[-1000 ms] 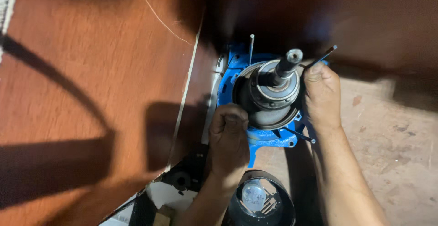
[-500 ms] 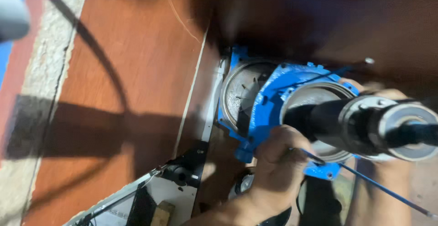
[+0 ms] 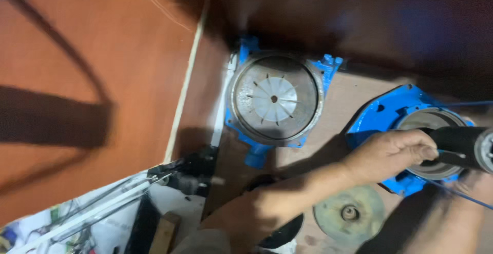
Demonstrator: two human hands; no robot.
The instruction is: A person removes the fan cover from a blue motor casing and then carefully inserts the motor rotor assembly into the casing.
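**Blue cover lifted off, pump casing left open on the floor**

Far to my left lies the red-brown floor, crossed by long dark shadows, with a pale strip [image 3: 187, 87] running along its edge. Below that, near the bottom left, sits a clutter of metal rods [image 3: 97, 202] and a dark fitting [image 3: 192, 174] on something white.

Next comes the open pump casing [image 3: 275, 100] — a round blue-rimmed housing lying flat, with a white vaned impeller [image 3: 275, 99] in its middle. It stands apart from both my hands.

My left hand [image 3: 393, 154] reaches across from the lower middle and is closed on the blue cover [image 3: 382, 113], fingers curled over its inner rim beside the grey ring. That cover sits to the right of the casing, near it but not touching, tilted toward me. A dark shaft [image 3: 462, 143] with a metal end sticks out of the cover's centre toward the right edge.

Below my forearm a round greenish disc [image 3: 350, 213] with a hub lies flat on the floor.

At the lower right my right hand [image 3: 465, 187] is a blur under the cover — I cannot tell whether it grips anything. A thin blue wire [image 3: 452, 191] crosses just there.
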